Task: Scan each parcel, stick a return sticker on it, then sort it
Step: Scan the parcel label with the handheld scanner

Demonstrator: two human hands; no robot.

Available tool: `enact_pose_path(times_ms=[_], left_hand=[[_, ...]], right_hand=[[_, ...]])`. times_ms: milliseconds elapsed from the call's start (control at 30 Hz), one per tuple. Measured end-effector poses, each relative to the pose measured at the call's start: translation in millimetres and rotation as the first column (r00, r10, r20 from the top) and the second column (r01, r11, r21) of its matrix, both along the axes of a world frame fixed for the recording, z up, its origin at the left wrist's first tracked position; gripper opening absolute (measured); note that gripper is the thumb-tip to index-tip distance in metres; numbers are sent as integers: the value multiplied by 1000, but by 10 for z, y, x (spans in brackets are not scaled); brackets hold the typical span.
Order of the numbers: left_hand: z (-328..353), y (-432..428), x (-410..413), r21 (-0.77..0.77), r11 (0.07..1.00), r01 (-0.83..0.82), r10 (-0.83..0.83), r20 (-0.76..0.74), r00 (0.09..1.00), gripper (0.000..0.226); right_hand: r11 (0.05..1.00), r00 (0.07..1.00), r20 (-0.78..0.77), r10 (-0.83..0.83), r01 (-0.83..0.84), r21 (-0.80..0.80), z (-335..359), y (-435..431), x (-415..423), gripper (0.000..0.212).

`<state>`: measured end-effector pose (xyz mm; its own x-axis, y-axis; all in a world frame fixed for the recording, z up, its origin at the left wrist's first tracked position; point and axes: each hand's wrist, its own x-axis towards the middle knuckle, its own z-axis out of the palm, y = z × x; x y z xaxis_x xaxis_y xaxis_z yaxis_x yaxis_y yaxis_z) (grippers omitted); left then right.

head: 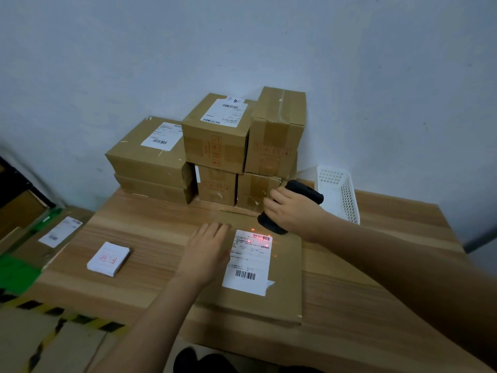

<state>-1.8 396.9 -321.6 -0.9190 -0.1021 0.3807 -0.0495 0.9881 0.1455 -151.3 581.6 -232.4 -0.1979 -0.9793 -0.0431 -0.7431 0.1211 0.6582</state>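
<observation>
Cardboard parcel under flat left hand, scanner gripped in right hand

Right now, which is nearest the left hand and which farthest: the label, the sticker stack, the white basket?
1. The label, just right of the left hand, on the flat parcel.
2. The sticker stack, to the hand's left on the table.
3. The white basket, far right at the table's back.
</observation>
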Motion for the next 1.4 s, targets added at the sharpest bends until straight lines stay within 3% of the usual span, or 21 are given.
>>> enact_pose_path(times_ms=[533, 633, 767, 1033, 1200, 1400], left_hand=[[-25, -13, -69, 6, 1000, -13, 13, 22, 1000, 64], [-25, -35, -62, 29, 999, -32, 31, 30, 999, 60], [7, -130, -6, 63, 995, -80, 79, 26, 997, 54], [-38, -778, 281, 110, 976, -186, 171, 135, 976, 50], [-84, -1305, 459, 114, 967, -226, 203, 181, 962, 50], [-213, -2093, 550, 139, 968, -210, 164, 285, 944, 51]], right_hand=[[1000, 1000, -21, 17, -17, -10, 10, 26, -85, 34], [994, 993, 60, -100, 102, -47, 47, 7, -63, 42], [977, 964, 176, -200, 210, -42, -24, -127, 69, 74], [930, 849, 469, -243, 341, -137, -348, -772, 353, 83], [854, 695, 684, -223, 478, -206, -589, -1338, 498, 78], [604, 335, 912, -237, 786, -131, -1033, -2125, 752, 69]])
